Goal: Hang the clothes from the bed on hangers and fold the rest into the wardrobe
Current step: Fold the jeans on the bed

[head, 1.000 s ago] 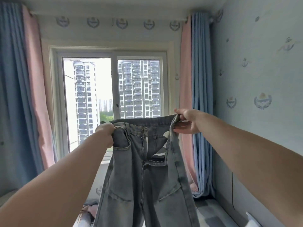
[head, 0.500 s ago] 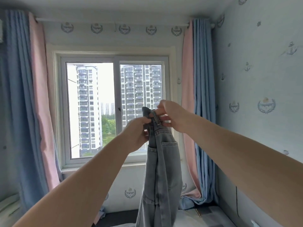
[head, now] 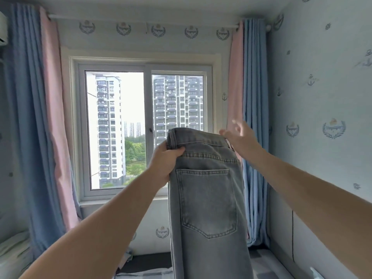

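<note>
Up in front of the window [head: 116, 127], mid-frame, I see the grey jeans [head: 207, 198] held in the air, folded lengthwise, back pocket facing me, legs hanging down past the bottom edge, over the bed [head: 263, 264]. Left hand [head: 165, 158] grips the left end of the waistband, fingers curled round it, thumb on the near side. Right hand [head: 239, 135] is at the waistband's right end and blurred; fingers look spread, one tip at the denim, can't tell if it pinches. Pink and blue curtains [head: 251, 97] hang either side of the window, anchor-print wall [head: 322, 97] on the right.
</note>
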Demonstrator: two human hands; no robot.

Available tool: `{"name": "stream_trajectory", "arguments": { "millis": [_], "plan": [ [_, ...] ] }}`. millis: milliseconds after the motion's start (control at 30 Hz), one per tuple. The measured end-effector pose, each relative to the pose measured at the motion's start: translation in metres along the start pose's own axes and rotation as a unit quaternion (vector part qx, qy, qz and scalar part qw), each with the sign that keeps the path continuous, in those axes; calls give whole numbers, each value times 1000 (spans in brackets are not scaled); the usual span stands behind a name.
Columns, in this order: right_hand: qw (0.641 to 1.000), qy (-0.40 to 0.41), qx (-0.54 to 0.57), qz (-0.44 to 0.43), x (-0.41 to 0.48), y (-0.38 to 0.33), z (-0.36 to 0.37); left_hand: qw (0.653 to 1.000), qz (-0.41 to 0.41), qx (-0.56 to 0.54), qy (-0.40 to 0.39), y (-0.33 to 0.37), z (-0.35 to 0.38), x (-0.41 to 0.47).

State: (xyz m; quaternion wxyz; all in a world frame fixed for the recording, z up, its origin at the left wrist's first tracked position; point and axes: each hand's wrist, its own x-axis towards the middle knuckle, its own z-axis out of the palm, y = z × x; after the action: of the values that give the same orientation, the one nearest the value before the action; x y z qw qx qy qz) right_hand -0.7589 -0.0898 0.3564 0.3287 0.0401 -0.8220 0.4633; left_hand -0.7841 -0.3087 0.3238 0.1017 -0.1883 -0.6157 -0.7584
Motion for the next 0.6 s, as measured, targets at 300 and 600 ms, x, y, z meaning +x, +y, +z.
{"name": "stream_trajectory", "arguments": {
  "millis": [300, 600],
  "plan": [
    [882, -283, 310, 216, -33, 15, 70, 998, -2, -44, -49, 61, -101, 11],
    [963, -63, 244, 97, -26, -102, 151, 970, 133, 177, 101, 89, -204, 24]
  ]
}}
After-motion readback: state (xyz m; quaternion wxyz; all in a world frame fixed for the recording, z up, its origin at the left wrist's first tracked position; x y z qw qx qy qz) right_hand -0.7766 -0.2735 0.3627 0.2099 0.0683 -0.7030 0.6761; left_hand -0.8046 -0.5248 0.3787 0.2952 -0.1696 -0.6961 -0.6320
